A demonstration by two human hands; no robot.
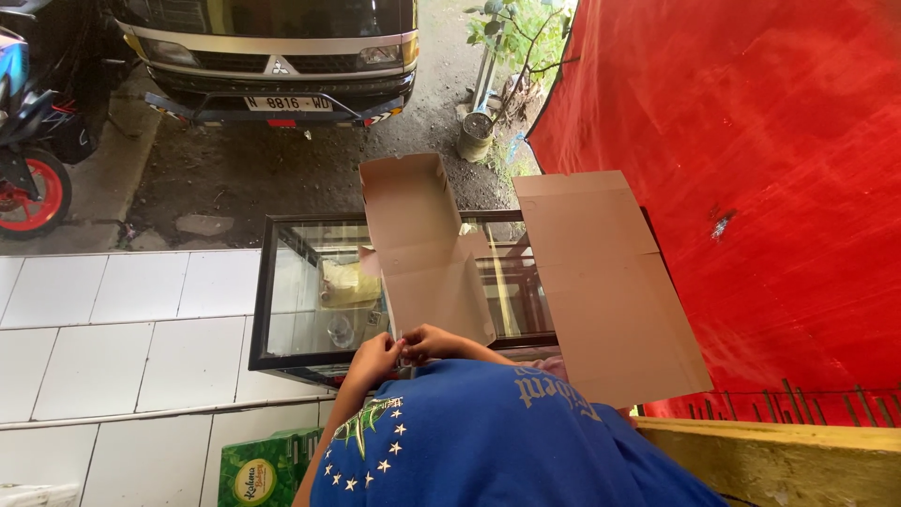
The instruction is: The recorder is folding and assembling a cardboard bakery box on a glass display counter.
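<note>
Above glass case (282, 282): left hand (374, 361), right hand (430, 343) pinch cardboard box (422, 249) bottom edge, apparently fingers closed.

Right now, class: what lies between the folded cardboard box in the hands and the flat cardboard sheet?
In the head view, only the glass display case shows between the folded cardboard box and flat cardboard sheet.

Two cardboard sheets (427, 253) (610, 282), two hands (374, 360) (427, 343), one glass case (282, 282)

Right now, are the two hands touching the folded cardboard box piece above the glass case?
Touching. The head view shows the left hand and right hand pinching the lower edge of the folded cardboard box, no gap visible there.
</note>
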